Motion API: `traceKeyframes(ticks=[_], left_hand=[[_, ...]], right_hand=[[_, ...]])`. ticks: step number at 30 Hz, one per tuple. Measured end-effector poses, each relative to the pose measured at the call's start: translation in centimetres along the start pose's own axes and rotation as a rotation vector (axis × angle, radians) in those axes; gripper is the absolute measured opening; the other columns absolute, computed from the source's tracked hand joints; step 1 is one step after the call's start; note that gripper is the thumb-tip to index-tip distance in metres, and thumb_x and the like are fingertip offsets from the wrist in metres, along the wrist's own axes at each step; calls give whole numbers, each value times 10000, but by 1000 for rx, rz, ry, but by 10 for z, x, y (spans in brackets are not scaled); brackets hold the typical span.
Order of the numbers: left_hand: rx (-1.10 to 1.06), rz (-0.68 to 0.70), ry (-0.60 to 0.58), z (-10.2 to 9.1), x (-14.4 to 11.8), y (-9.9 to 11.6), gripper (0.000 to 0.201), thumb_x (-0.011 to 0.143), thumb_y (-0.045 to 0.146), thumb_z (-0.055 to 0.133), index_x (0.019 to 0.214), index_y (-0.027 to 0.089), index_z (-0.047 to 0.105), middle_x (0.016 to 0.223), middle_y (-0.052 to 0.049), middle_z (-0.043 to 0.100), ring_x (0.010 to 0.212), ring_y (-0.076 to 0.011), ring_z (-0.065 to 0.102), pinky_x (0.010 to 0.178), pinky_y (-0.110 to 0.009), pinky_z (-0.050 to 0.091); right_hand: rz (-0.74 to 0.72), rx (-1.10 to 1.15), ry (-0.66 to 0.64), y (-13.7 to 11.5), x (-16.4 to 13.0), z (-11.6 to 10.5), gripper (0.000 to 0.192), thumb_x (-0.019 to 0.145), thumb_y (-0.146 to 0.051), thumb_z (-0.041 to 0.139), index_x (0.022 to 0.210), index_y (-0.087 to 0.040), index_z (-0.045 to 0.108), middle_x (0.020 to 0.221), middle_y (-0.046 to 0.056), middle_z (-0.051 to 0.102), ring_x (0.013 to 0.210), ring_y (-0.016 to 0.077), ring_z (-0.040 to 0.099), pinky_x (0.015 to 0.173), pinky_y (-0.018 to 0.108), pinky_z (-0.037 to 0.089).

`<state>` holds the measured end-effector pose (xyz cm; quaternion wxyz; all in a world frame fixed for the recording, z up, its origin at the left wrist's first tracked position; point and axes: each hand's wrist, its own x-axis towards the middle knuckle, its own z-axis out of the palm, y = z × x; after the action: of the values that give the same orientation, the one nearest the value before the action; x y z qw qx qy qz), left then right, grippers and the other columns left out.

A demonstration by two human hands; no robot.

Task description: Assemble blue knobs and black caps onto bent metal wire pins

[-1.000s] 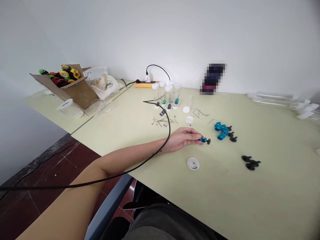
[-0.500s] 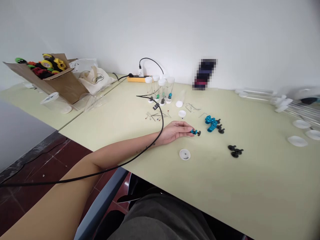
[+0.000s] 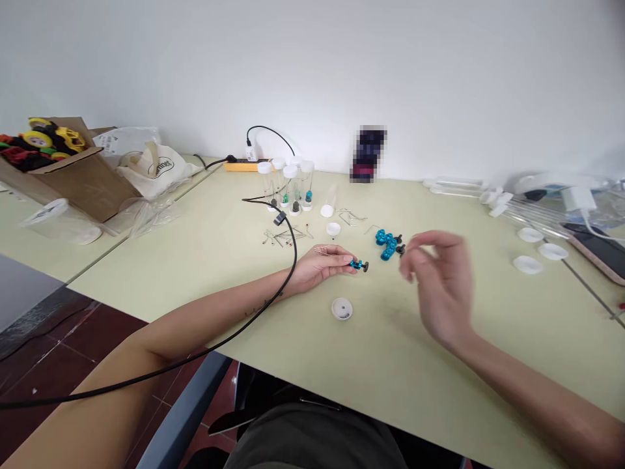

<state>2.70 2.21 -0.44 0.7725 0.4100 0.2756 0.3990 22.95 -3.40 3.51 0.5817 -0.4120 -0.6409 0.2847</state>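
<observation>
My left hand [image 3: 319,268] is closed in a pinch around a small blue metal piece with a black disc-ended knob [image 3: 360,265], held just above the table. Thin metal rods [image 3: 322,251] show across its fingers. On the right, my right hand [image 3: 439,280] is raised over the table with bent fingers smeared by motion; whether anything is in them cannot be made out. Just left of its fingertips lies a cluster of similar blue metal pieces [image 3: 387,242], with black knobs beside it. A round white lid [image 3: 342,309] holding small dark bits lies in front of my left hand.
Several capped clear tubes [image 3: 290,185] stand behind scattered hex keys [image 3: 286,236]. A black cable [image 3: 254,309] crosses over my left forearm. White caps [image 3: 527,264] and a phone [image 3: 596,251] lie at right. A cardboard box [image 3: 83,185] is at left.
My right hand has come into view from the right, covering the spot where loose black knobs lay. My left hand keeps its hold on the blue piece. The view has turned right.
</observation>
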Motion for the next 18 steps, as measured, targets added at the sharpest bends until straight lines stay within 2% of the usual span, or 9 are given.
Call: traceKeyframes(ticks=[2,5,9,14,18], left_hand=[[3,-6,-1,0,-1,0,247,693,233,810,856,81,704,885,-59,705,817,-150,686,939,-339,476],[8,-15,-6,0,-2,1,251,701,245,805,862,81,705,882,-61,709,810,-145,684,934,-329,475],[4,-22,2,0,-3,1,252,697,248,805,861,84,706,859,-47,706,783,-129,681,922,-313,474],[-5,-21,19,1,-4,1,238,703,246,800,862,94,708,837,-33,705,786,-120,677,906,-292,474],[-2,-25,22,1,-4,0,238,699,243,802,860,94,711,824,-37,706,790,-122,675,907,-291,475]], right_hand=[[58,-46,-81,17,-2,2,186,961,-344,506,1120,-247,514,848,-2,523,673,120,499,588,265,428],[179,-149,-244,38,-1,4,242,948,-404,513,1139,-256,514,909,16,541,754,146,518,664,298,440],[269,-124,-376,43,3,5,317,920,-449,548,1171,-257,528,953,30,578,856,169,564,753,313,487],[235,-88,-409,42,-1,6,335,885,-417,613,1173,-264,535,999,34,608,897,174,615,807,321,523],[194,-113,-380,44,-4,6,244,876,-364,631,1086,-254,572,957,32,636,880,175,643,786,318,548]])
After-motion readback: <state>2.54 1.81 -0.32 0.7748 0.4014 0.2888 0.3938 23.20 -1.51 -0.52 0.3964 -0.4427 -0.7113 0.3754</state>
